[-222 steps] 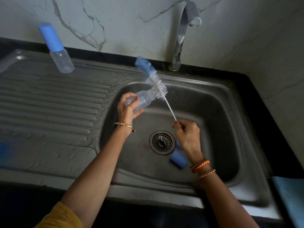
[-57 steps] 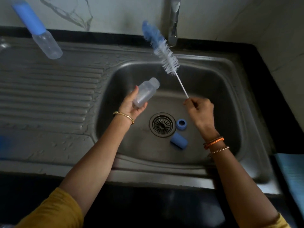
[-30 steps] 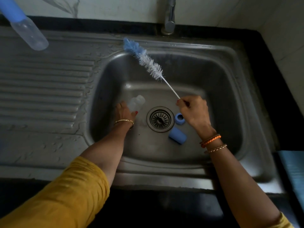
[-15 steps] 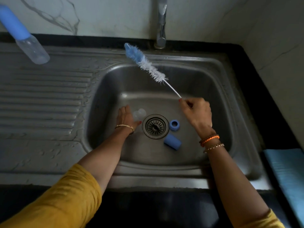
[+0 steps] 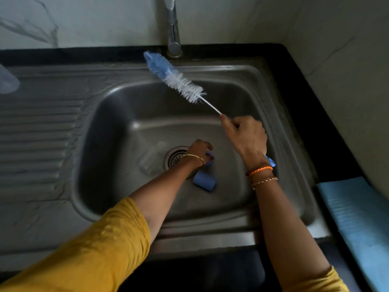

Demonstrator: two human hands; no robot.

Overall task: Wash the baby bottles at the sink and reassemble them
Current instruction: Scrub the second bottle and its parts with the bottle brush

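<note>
A clear baby bottle body point(image 5: 152, 158) lies on its side on the basin floor, left of the drain point(image 5: 176, 157). My left hand point(image 5: 199, 152) reaches over the drain and its fingers curl round the small blue ring point(image 5: 210, 161). A blue cap point(image 5: 204, 182) lies just below that hand. My right hand point(image 5: 246, 138) grips the handle of the bottle brush point(image 5: 174, 77), whose bristles point up-left toward the tap point(image 5: 173, 28). The end of the brush handle sticks out under my right wrist.
The steel sink point(image 5: 294, 131) has a ribbed drainboard point(image 5: 40, 135) on the left. Another clear bottle point(image 5: 7, 81) shows at the left edge on the drainboard. A blue cloth point(image 5: 357, 218) lies on the black counter at the right.
My left hand has let the clear bottle down on the basin floor and moved right over the drain to the blue ring. My right hand still holds the brush raised.
</note>
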